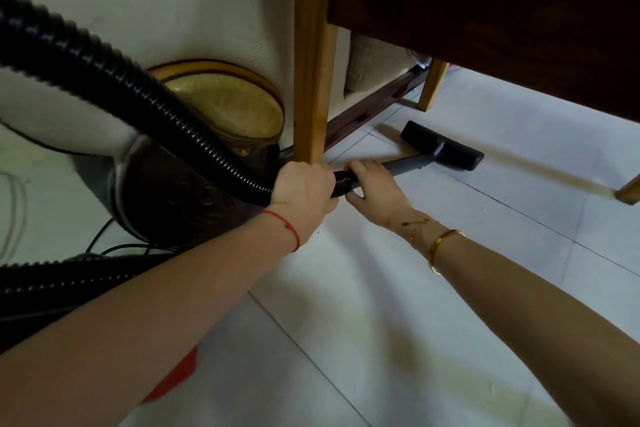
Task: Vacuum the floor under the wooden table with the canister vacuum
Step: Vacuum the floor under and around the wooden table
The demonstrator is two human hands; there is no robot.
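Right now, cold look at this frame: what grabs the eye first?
The thick black ribbed hose sweeps from upper left down to centre, where the left hand and right hand both grip the hose end and grey wand. Beyond them, the black floor head sits flat on the pale tiles under the dark wooden table, right of a light wooden leg.

Two hands (303, 189), three table legs (313, 55)

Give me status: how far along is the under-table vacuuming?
Done: the floor head is already on the tiles beneath the wooden table. In hand: left hand grips the black hose, right hand grips the grey wand. Left: coverage cannot be judged from one frame.
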